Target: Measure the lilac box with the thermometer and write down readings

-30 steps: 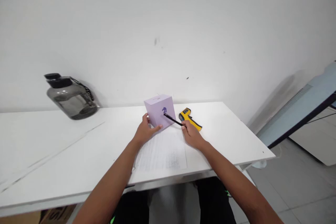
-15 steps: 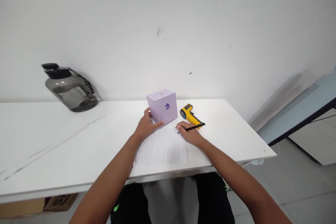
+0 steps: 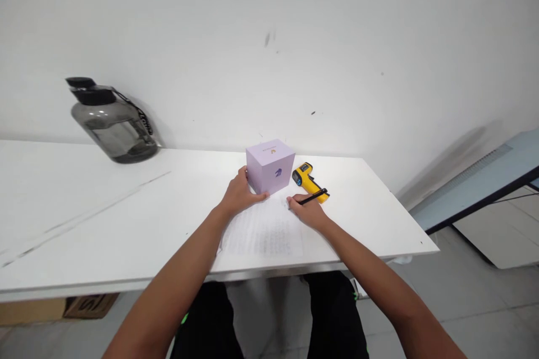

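Note:
A pale purple box (image 3: 275,175) with a dark emblem on its front stands on the table behind a sheet of paper (image 3: 263,234). My left hand (image 3: 241,195) grips the box at its left side, thumb along the lower front edge. Between the fingers of my right hand (image 3: 309,213) is a black pen (image 3: 312,197), its tip low over the upper right of the paper; whether it touches cannot be made out. Faint rows of marks cover the sheet. Just beyond the right hand lies a yellow and black infrared thermometer (image 3: 309,182).
A large grey translucent bottle (image 3: 118,129) with a black cap stands at the back left of the white table (image 3: 105,235). The wall rises behind. Right of the table leans a pale blue panel (image 3: 475,179). A cardboard box (image 3: 90,305) sits below at left.
The camera view has shifted slightly. The box has turned and tilted, so more of its top shows and it appears more upright. The right hand still holds the pen near the paper.

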`<state>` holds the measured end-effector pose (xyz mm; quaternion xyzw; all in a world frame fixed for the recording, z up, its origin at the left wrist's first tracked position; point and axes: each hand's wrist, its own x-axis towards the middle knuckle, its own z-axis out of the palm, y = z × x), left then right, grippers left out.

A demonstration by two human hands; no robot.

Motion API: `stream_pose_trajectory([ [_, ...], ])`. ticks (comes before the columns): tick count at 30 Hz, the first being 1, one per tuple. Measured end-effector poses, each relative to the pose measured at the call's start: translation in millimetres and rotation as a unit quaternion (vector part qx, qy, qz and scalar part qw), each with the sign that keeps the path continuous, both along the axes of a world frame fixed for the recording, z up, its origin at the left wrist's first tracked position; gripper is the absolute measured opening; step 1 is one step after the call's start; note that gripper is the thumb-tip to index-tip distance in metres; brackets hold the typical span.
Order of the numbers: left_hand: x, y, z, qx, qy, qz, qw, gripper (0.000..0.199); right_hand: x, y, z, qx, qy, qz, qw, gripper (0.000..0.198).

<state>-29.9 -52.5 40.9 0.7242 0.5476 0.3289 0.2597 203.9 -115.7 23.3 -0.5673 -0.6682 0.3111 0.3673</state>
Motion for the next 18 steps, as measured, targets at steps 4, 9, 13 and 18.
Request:
stream_pose_trajectory([
  [4, -0.4, 2.0, -2.1, 0.006, 0.001, -0.002, 1.0, 0.101, 1.7, 0.5, -1.4, -0.016, 0.019, 0.009, 1.0, 0.04],
  [9, -1.1, 3.9, -4.7, 0.001, -0.009, 0.0, 1.0, 0.104, 1.6, 1.3, -2.7, -0.006, 0.033, -0.013, 0.999, 0.04],
  [13, -1.2, 3.6, -4.7, 0.003, -0.011, -0.002, 1.0, 0.104, 1.5, 1.6, -2.4, 0.0, 0.036, -0.02, 0.999, 0.042],
  [18, -1.3, 3.8, -5.5, -0.001, -0.007, 0.001, 1.0, 0.104, 2.9, 1.0, -1.2, -0.025, 0.037, 0.005, 0.999, 0.041],
])
